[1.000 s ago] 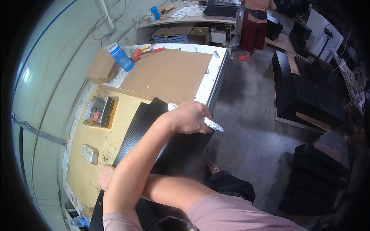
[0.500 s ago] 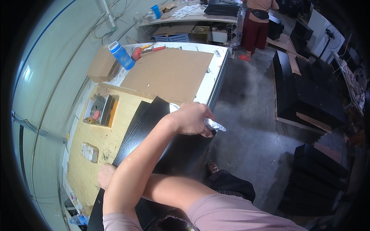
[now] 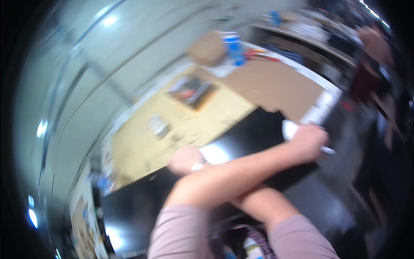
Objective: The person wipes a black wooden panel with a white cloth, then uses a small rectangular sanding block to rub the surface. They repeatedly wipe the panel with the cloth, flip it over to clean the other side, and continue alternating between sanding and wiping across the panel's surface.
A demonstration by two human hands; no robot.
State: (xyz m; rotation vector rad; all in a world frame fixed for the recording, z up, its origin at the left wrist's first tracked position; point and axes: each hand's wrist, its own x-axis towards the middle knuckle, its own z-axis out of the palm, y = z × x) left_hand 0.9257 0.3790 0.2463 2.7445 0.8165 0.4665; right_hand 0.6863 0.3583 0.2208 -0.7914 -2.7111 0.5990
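My two forearms cross over a long black board (image 3: 256, 131) with a glossy surface, which reflects the light in bright patches. My left hand (image 3: 309, 141) reaches across to the board's right edge, its fingers closed on a white cloth (image 3: 290, 129) that sticks out on both sides of the fist. Beneath the left arm, my right hand (image 3: 186, 159) passes to the board's left edge and rests there. Motion blur smears its fingers, so their grip does not show. Something pale lies at the right wrist.
The board lies over a yellowish worktop (image 3: 142, 146) bearing a pale block (image 3: 158, 126) and an open box (image 3: 192, 91) of small items. Beyond are a brown sheet (image 3: 276, 88), a blue bottle (image 3: 233, 48), a red-handled tool (image 3: 267, 57) and a carton (image 3: 208, 47). Another person (image 3: 374, 47) stands far right.
The whole view has swung left and blurred, so the bench and board appear farther right and tilted. My left hand still has the cloth at the board's right edge.
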